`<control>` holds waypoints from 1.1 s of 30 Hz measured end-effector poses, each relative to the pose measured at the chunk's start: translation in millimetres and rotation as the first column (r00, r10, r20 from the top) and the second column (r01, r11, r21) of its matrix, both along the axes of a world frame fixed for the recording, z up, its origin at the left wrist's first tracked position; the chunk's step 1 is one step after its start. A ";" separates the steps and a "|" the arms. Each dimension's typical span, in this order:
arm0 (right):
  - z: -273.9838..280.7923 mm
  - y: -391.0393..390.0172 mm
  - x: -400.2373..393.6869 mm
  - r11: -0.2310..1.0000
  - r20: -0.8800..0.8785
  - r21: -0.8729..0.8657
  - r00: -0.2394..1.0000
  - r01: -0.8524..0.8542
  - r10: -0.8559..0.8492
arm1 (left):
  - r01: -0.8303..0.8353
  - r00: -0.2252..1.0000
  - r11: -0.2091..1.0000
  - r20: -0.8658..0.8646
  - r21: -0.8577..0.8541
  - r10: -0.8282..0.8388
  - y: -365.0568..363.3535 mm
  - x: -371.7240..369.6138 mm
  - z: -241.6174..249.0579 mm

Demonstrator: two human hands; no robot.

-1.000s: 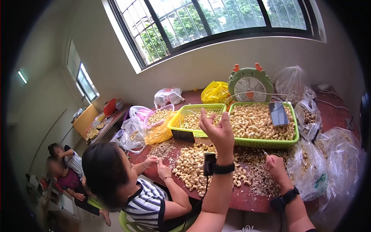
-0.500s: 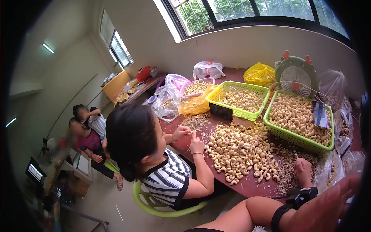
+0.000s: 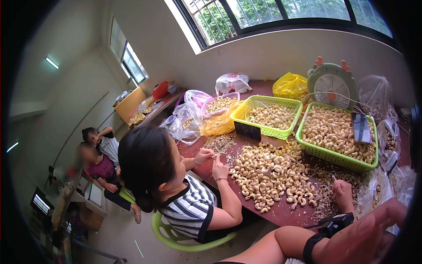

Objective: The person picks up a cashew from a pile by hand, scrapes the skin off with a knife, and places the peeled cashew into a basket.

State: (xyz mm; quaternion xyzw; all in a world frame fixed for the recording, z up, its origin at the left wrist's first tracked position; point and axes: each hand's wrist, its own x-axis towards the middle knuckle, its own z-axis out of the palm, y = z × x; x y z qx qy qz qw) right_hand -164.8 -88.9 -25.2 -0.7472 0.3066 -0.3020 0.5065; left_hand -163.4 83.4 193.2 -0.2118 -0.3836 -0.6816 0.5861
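My right hand (image 3: 342, 193) is closed in a fist above shell scraps (image 3: 327, 189) on the table. A small, thin, pale-tipped tool (image 3: 333, 177) sticks up from its fingers; its exact kind is too small to make out. Nearer the camera, my left hand (image 3: 362, 240) is large at the lower right, with a black band around the wrist. Its fingers run into the dark image edge, so their grip is hidden. A heap of cashew nuts (image 3: 272, 174) lies left of the fist. Behind the fist stands a green basket (image 3: 340, 156) full of cashews, with a phone (image 3: 361, 128) on top.
A co-worker (image 3: 187, 207) in a striped shirt sits at left, both hands pinched at a small piece. Farther back are a yellow-green basket (image 3: 263, 127), a pink basket (image 3: 220, 113), plastic bags (image 3: 290, 86) and a fan (image 3: 332, 88). More people (image 3: 103, 163) sit beyond.
The whole view has shifted slightly, so the table and baskets appear a little farther left. My right fist stays closed near the same scraps. The co-worker's hands remain together.
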 end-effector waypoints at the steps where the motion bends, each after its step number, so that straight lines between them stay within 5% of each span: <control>1: 0.6 0.6 0.0 1.000 0.001 -0.003 1.000 -0.004 0.004 | -0.001 1.000 1.000 -0.002 0.003 0.001 2.5 2.3 0.7; 24: 8.1 6.6 0.9 1.000 0.031 0.030 1.000 -0.001 0.000 | -0.054 0.997 0.998 0.056 0.043 0.051 -3.0 -2.3 -6.2; 26: 8.8 7.4 -0.8 0.999 0.028 0.036 1.000 0.008 -0.010 | -0.292 0.953 0.953 0.061 -0.088 0.297 -23.9 -6.9 -26.6; 27: 8.5 7.0 -1.7 1.000 0.016 0.024 1.000 0.020 -0.020 | -0.288 0.954 0.954 0.060 -0.085 0.294 -27.6 -4.7 -35.3; 29: 4.2 4.4 -2.7 0.999 0.002 0.017 0.999 0.034 -0.034 | -0.097 0.993 0.995 0.065 0.037 0.095 -31.1 0.3 -44.3; 30: 1.6 1.7 -2.5 0.999 -0.035 0.004 0.999 0.032 -0.032 | -0.352 0.935 0.927 0.102 0.133 0.340 -27.4 -1.7 -35.0; 33: -10.2 -7.1 -7.1 1.000 -0.129 0.017 0.992 0.004 -0.002 | -0.379 0.925 0.870 0.144 0.314 0.351 -34.8 9.5 -43.0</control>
